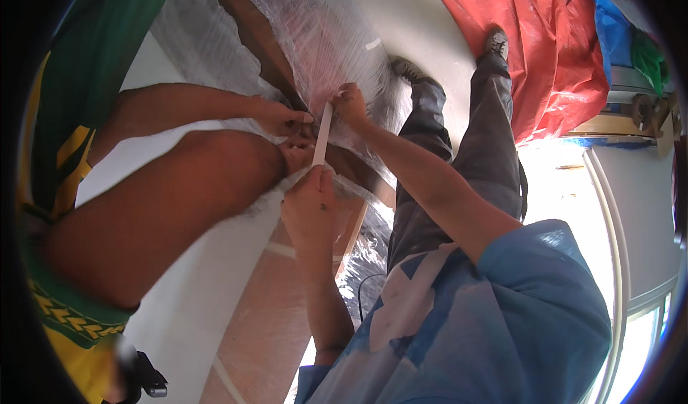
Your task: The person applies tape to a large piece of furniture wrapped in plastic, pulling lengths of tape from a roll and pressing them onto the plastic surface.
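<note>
Between my two hands a strip of white tape (324, 135) is stretched taut. My left hand (309, 207) is closed on its lower end, and my right hand (349, 105) pinches its upper end. Beneath lies a long brown piece wrapped in clear plastic film (326, 35); bare brown (254, 35) shows through a gap in the film. Right beside the tape, a co-worker's two hands (283, 119) press at the film's edge where it gathers. Their fingertips are partly hidden by the tape and my left hand.
The co-worker in green and yellow (86, 103) leans in from the left. A film-covered brown panel (261, 311) with pale tape strips runs toward the bottom. A red sheet (537, 53) covers the floor at upper right, near tape rolls (643, 111). My legs (487, 146) stand right of the wrapped piece.
</note>
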Demonstrator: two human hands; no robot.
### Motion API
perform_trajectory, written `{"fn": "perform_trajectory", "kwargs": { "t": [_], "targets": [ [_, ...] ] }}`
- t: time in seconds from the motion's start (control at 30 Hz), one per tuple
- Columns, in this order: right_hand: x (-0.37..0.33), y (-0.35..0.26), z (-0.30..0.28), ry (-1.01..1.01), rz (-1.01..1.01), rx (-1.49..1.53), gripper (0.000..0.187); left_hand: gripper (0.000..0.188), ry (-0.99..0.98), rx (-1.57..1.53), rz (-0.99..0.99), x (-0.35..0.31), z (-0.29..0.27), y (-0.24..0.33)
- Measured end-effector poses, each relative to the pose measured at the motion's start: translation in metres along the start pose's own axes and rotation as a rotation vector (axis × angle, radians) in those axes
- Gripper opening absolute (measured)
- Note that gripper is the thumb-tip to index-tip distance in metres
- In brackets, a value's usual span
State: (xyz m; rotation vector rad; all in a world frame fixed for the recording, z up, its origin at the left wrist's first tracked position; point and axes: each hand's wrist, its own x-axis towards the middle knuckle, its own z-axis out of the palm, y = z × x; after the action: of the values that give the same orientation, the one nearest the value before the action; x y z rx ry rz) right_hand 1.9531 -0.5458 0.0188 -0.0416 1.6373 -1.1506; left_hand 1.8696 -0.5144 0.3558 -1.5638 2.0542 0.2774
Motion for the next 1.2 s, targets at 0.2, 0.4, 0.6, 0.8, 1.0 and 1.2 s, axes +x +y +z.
{"fn": "perform_trajectory", "kwargs": {
  "t": [0.2, 0.4, 0.6, 0.8, 1.0, 1.2],
  "targets": [
    [0.045, -0.002, -0.038, 0.011, -0.163, 0.025, 0.022, 0.024, -0.068, 0.034, 0.069, 0.038, 0.016, -0.022],
    [0.027, -0.012, -0.035, 0.039, -0.254, -0.216, 0.015, 0.028, -0.164, 0.218, 0.017, 0.046, -0.003, -0.033],
    [-0.009, -0.017, -0.045, 0.000, -0.353, -0.271, 0.042, 0.013, -0.086, 0.246, 0.051, 0.045, -0.004, -0.050],
    [-0.029, -0.025, -0.060, -0.459, -0.455, -0.269, 0.069, 0.013, -0.066, 0.167, -0.003, 0.064, 0.016, -0.102],
    [-0.101, -0.059, -0.080, -0.314, -0.654, -0.521, 0.075, 0.025, -0.108, 0.095, -0.118, 0.097, 0.044, -0.180],
    [-0.091, -0.047, -0.078, -0.228, -0.489, -0.238, 0.053, 0.023, -0.221, -0.033, -0.142, 0.096, 0.021, -0.154]
  ]
}}
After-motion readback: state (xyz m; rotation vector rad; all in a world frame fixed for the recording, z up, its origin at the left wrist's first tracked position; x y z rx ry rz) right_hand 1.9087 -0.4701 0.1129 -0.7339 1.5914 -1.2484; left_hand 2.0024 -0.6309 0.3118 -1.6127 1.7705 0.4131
